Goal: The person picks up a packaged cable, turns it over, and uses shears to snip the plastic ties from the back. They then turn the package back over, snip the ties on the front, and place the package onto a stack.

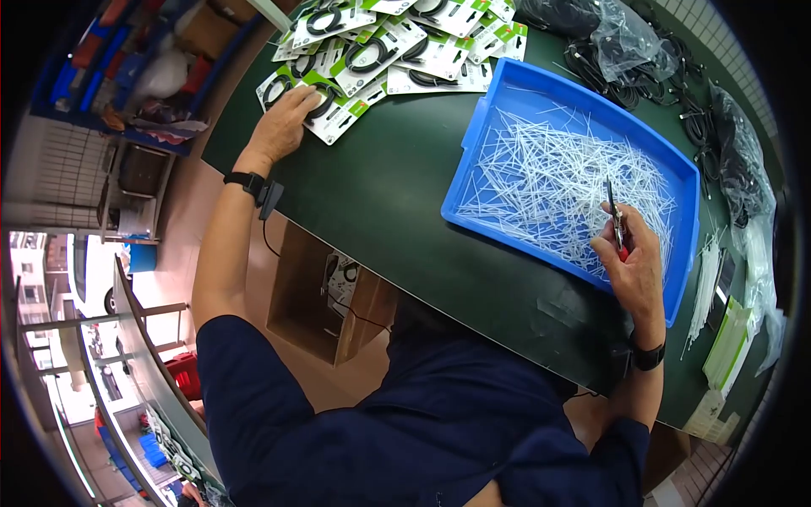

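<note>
My left hand [285, 127] is at the left end of the table, its fingers closed on a carded cable pack [338, 118], a white and green card with a coiled black cable. The hand covers part of that card. Over the blue tray [473, 160], my right hand [632, 258] grips a small pair of cutting pliers [617, 221] with red on the handle, jaws pointing away from me. Beneath the pliers, the tray holds a loose heap of thin white cable ties [549, 169].
More carded cable packs [414, 46] are piled at the far left. Black cables and clear plastic bags [634, 42] lie along the far right edge. A bundle of white ties [704, 287] and green-white cards [728, 342] rest right of the tray. An open cardboard box [296, 296] stands below the table.
</note>
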{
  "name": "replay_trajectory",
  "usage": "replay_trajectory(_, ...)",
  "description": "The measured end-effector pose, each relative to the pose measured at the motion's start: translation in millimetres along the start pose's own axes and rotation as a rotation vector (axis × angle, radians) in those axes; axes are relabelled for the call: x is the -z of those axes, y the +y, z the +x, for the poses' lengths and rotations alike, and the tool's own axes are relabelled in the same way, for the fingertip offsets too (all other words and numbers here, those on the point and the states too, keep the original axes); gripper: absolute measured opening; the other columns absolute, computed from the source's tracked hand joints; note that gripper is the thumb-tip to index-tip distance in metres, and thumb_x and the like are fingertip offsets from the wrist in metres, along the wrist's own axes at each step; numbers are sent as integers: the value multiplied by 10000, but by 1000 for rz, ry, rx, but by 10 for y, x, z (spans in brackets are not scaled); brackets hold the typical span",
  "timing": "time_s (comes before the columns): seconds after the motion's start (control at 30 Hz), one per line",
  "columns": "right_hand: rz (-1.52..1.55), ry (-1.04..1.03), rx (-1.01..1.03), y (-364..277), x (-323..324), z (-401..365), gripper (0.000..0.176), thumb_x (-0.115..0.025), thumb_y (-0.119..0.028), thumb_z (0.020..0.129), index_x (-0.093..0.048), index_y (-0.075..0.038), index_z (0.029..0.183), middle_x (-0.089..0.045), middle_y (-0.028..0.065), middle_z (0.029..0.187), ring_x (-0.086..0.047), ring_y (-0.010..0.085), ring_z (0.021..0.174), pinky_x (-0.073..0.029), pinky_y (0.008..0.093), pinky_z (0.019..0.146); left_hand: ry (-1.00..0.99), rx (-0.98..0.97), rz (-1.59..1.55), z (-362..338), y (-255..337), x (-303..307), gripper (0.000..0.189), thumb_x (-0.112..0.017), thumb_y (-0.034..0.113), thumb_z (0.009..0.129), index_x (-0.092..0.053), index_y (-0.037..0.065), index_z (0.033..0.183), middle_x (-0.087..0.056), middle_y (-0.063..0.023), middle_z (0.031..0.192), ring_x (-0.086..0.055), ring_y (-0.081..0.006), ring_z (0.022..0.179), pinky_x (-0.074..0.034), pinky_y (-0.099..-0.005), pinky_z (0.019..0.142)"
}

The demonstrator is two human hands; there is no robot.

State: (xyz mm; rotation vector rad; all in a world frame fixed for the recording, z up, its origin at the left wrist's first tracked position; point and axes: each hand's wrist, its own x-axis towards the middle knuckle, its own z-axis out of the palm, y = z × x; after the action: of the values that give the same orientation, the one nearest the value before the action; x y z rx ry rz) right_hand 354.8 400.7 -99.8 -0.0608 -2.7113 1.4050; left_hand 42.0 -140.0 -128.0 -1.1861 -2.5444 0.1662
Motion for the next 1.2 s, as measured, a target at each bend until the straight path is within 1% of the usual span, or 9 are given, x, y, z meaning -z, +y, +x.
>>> replay_trajectory(0.17, 31, -6, -25, -35, 92, 3, 546, -727, -141, 940, -592, -9, 1453, -541, -18, 863, -498, 78, 762, -417, 242, 711, 12, 99, -46, -102, 193, 258, 419, -596, -27, 899, -617, 47, 1311, -658, -131, 1319, -641, -347, 1205, -536, -362, 1044)
replay_trajectory(0.3, -36, -14, -133, -106, 160, -17, 605, -720, -177, 942, -557, -7, 1499, -538, 2, 879, -504, 99, 771, -427, 253, 719, -18, 330, -111, 0, 556, 734, 354, -574, 13, 964, -608, 22, 1316, -711, -123, 1224, -700, -321, 1079, -546, -336, 991)
replay_trajectory(0.4, -52, 34, 9, -147, 120, -40, 609, -714, -197, 936, -558, 1, 1490, -570, 42, 894, -534, 136, 779, -458, 278, 722, 122, 649, -621, 214, 1100, 1069, 338, -594, 100, 1012, -602, 11, 1338, -742, -138, 1136, -710, -243, 1059, -550, -362, 951)
replay_trajectory(0.43, -62, 41, -3, -142, 109, -45, 609, -714, -197, 936, -558, 1, 1490, -570, 42, 894, -534, 136, 779, -458, 278, 722, 120, 640, -636, 296, 1267, 1099, 338, -594, 100, 1012, -602, 11, 1338, -742, -138, 1136, -710, -243, 1059, -550, -362, 951)
replay_trajectory(0.53, -234, 87, 239, -119, 77, -58, 674, -786, -240, 891, -553, 20, 1468, -643, 140, 940, -613, 241, 786, -515, 354, 742, 297, 627, -1634, 591, 1773, 1101, 360, -561, 138, 1054, -573, -25, 1374, -714, -131, 1237, -696, -199, 1072, -545, -349, 964)
replay_trajectory(0.67, -161, 159, 131, -321, 152, -96, 673, -810, -122, 841, -582, -3, 1462, -649, 104, 948, -599, 203, 781, -516, 318, 745, 385, 819, -2187, 1065, 2466, 952, 407, -562, 145, 1056, -522, -68, 1400, -672, -142, 1311, -707, -209, 1052, -550, -344, 971)
replay_trajectory(0.93, -326, 328, 252, -207, 202, -183, 693, -889, -136, 777, -635, -23, 1411, -671, 114, 958, -629, 205, 765, -535, 333, 703, -68, 494, -2272, 1637, 3218, 926, 414, -528, 169, 1071, -478, -49, 1419, -651, -168, 1314, -677, -192, 1142, -551, -339, 991)
replay_trajectory(1.07, -373, 267, 216, -150, 167, -201, 674, -879, -236, 809, -627, -27, 1398, -655, 151, 953, -662, 304, 806, -552, 402, 696, 29, 452, -2177, 1653, 3397, 934, 415, -520, 199, 1085, -485, -40, 1422, -656, -158, 1304, -663, -185, 1158, -546, -335, 994)
replay_trajectory(1.2, -393, 249, 186, -158, 139, -200, 673, -876, -237, 814, -623, -24, 1399, -653, 152, 960, -666, 303, 820, -553, 406, 689, 162, 398, -2154, 1623, 3449, 848, 418, -514, 220, 1096, -487, -41, 1422, -656, -161, 1301, -665, -173, 1133, -539, -324, 989)
